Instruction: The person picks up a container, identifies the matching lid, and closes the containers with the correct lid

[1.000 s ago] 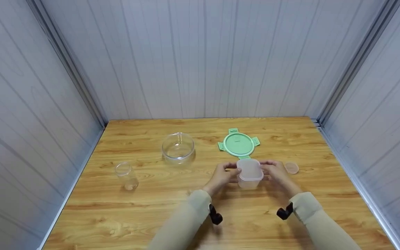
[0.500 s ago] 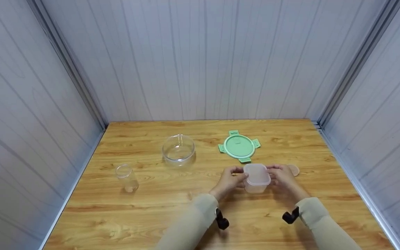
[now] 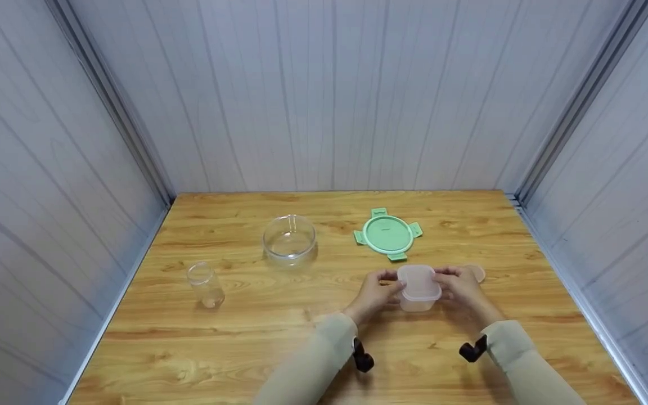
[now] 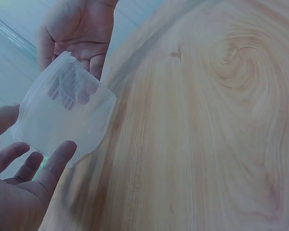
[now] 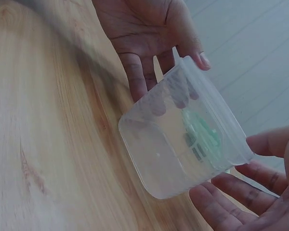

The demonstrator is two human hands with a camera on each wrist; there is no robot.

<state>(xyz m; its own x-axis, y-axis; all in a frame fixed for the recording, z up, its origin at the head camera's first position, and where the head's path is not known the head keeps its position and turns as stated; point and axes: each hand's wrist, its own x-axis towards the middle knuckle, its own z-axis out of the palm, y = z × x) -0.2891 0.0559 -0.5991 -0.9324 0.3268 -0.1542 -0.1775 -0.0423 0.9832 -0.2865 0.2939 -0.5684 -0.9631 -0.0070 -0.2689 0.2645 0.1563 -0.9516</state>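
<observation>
Between the two hands, in the head view, is a frosted plastic food container [image 3: 419, 284] with rounded corners and a thicker band round its top. My left hand [image 3: 374, 296] holds its left side, thumb near the upper edge and fingers spread along the wall. On the opposite side my right hand [image 3: 463, 288] grips it, thumb at the top rim. The right wrist view shows the container [image 5: 159, 159] see-through, tilted in that picture, with fingers of the left hand [image 5: 144, 33] visible behind its wall. A green round lid [image 3: 388, 234] with flaps lies just beyond it.
A clear round glass bowl [image 3: 289, 242] stands at the back, left of the green lid. Farther left is a clear glass cup [image 3: 206, 285]. A small pale disc [image 3: 476, 273] lies partly behind the right hand. Panel walls enclose the wooden table [image 3: 245, 349] at back and sides.
Both hands have shifted the container a little to the right and toward the person, away from the green lid. The right hand now overlaps the small disc. Both hands keep their hold.
</observation>
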